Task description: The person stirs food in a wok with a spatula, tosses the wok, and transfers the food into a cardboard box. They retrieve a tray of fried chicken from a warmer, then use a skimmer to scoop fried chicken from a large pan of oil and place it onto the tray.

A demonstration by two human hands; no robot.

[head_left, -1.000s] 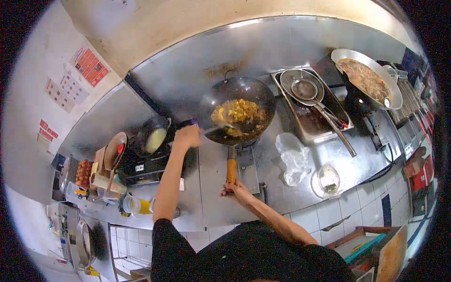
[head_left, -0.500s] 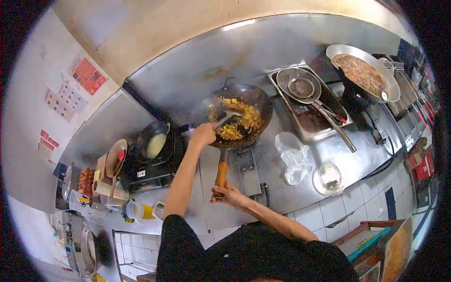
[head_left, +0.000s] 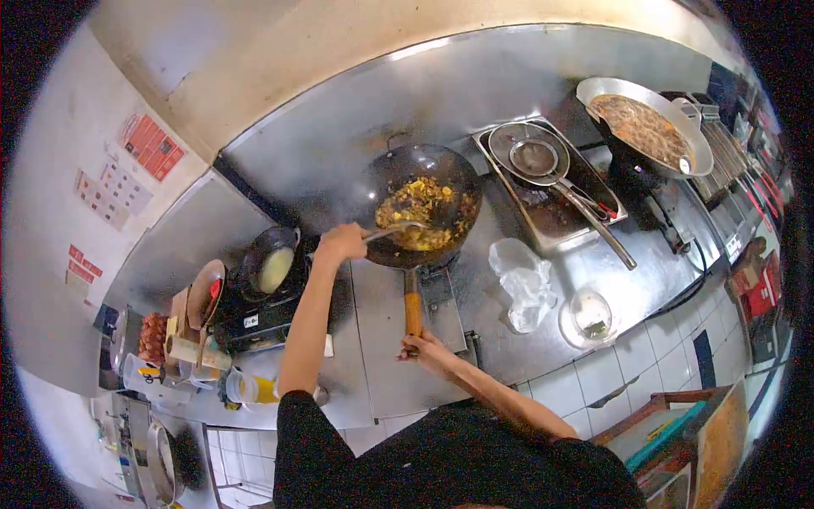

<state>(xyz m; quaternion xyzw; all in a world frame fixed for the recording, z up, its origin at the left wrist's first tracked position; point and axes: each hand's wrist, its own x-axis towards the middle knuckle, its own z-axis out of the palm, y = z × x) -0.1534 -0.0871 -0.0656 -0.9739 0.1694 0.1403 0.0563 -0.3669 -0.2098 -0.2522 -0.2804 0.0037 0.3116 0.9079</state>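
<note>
So, the wok (head_left: 458, 170) sits at the centre of the frame, dark and wide, with yellow-brown food (head_left: 424, 199) over its middle and lower part; the left hand (head_left: 343, 243), just left of the rim, has its fingers curled closed round a metal utensil (head_left: 392, 230), whose shaft runs rightward over the wok to the food; the exact form of its tip I cannot tell; the right hand (head_left: 428, 349), below centre, has its fingers wrapped round the lower end of the wooden handle (head_left: 413, 312), which points down the frame; right of the wok, two strainers (head_left: 583, 210) lie one over the other across a tray (head_left: 555, 242); below them, right of centre, are a crumpled bag (head_left: 519, 293) and a clear container (head_left: 589, 318); at upper right stands a large pan (head_left: 703, 144) of brown liquid (head_left: 640, 125); left of centre, a smaller pan (head_left: 251, 265) holds something pale.
</note>
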